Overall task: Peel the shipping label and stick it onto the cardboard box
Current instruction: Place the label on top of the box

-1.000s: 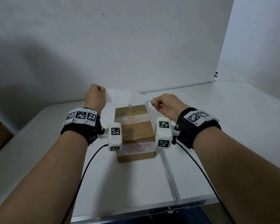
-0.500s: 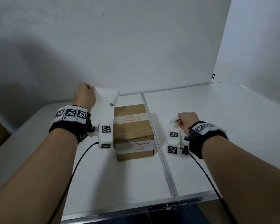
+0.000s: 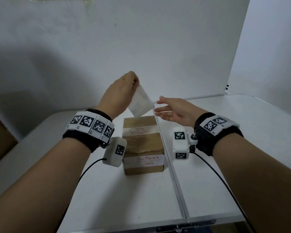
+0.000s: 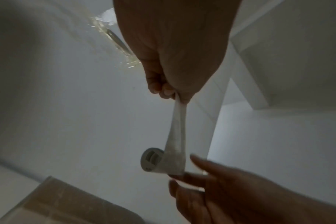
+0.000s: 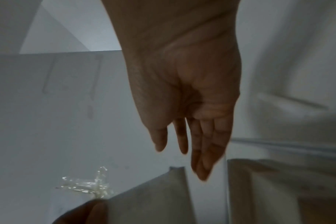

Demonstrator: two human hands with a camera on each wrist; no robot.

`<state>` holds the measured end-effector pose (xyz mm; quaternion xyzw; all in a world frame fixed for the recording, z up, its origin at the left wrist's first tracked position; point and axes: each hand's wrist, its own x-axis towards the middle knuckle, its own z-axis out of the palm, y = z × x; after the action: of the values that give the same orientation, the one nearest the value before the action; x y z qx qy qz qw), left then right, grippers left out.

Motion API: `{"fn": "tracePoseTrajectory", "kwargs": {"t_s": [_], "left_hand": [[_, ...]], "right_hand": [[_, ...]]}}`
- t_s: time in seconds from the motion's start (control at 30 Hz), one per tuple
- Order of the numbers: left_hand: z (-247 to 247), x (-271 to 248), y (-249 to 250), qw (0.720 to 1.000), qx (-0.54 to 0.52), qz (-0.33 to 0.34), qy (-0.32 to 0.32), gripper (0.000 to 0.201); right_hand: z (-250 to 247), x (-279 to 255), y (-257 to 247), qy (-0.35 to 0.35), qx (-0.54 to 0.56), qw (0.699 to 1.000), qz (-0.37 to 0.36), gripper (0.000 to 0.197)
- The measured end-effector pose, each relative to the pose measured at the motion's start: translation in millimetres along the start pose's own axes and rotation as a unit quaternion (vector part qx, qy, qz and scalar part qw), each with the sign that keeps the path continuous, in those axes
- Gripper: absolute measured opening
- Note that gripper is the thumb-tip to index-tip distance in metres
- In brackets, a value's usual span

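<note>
A taped brown cardboard box (image 3: 143, 142) stands on the white table (image 3: 107, 199) just left of its seam. Above the box's far end my left hand (image 3: 135, 81) pinches the top of the white shipping label (image 3: 140, 103), which hangs down, curled. The left wrist view shows that pinch (image 4: 175, 97) and the label (image 4: 175, 144) edge-on. My right hand (image 3: 156, 106) reaches in from the right with straight fingers, its fingertips (image 4: 194, 159) at the label's lower right corner. In the right wrist view the straight fingers (image 5: 201, 151) point at the label (image 5: 153, 197), with the box (image 5: 278, 189) beyond.
A metal seam (image 3: 173, 174) splits the table beside the box's right side. White wall panels close off the back and right, with clear tape (image 3: 57, 0) stuck high up. A brown surface (image 3: 0, 140) shows at the far left. Wrist cables trail towards the table's front edge.
My left hand has lifted the label from beside the box's left side to above its far end. My right hand has left the table, opened, and reached to the label's corner.
</note>
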<state>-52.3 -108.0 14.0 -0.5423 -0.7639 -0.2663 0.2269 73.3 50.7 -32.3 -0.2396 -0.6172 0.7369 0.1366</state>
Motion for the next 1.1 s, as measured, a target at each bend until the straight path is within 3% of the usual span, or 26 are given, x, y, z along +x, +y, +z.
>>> {"fn": "tracePoseTrajectory", "kwargs": {"t_s": [0.13, 0.37, 0.47, 0.63, 0.77, 0.83, 1.1], "left_hand": [[-5, -3, 13, 0.995, 0.053, 0.074, -0.043, 0.021], [-10, -18, 8, 0.991, 0.061, 0.115, -0.043, 0.019], [-11, -24, 14, 0.990, 0.048, 0.122, -0.045, 0.027], [-13, -38, 16, 0.985, 0.040, 0.165, -0.027, 0.036], [-13, -50, 16, 0.981, 0.062, 0.176, -0.059, 0.036], [-13, -55, 15, 0.978, 0.064, 0.187, -0.069, 0.034], [-4, -74, 7, 0.993, 0.006, 0.088, -0.081, 0.019]], "right_hand": [[15, -5, -6, -0.104, 0.009, 0.994, 0.033, 0.041], [15, -5, 5, -0.121, 0.092, 0.985, 0.081, 0.023], [19, -2, 9, -0.097, 0.082, 0.991, 0.045, 0.020], [22, 5, 13, -0.047, 0.046, 0.998, -0.010, 0.036], [22, 6, 14, -0.021, -0.002, 0.998, -0.061, 0.016], [21, 8, 14, -0.031, -0.004, 0.997, -0.077, 0.020], [17, 7, 18, -0.055, -0.035, 0.996, -0.058, 0.017]]}}
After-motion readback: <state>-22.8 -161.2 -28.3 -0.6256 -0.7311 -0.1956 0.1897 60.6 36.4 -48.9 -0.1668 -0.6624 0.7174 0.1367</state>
